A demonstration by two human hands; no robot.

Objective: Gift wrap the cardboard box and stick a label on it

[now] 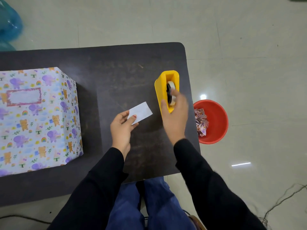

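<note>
Your left hand [122, 128] pinches a small white paper slip [140, 113] by its near corner, thumb on top and fingers beneath, holding it just above the dark table [116, 72]. Your right hand [174, 112] is blurred as it reaches over the yellow tape dispenser [167, 80], fingers curled about the tape roll [172, 90]; whether it has actually gripped the tape I cannot tell.

From the head camera, the wrapped box [38, 117] sits at the left end of the table, well apart from both hands, fully covered in animal-print paper, with a pink-bordered label [24, 97] already on its top face. A red bin [214, 122] holding paper scraps stands on the floor beside the table's right edge.

Judging by its look, the slip is light and limp: keep your hold at the edge so it doesn't crease. The box should be stiff under the paper but slick on its glossy faces, so take it by two opposite sides, not by the folded ends.
</note>
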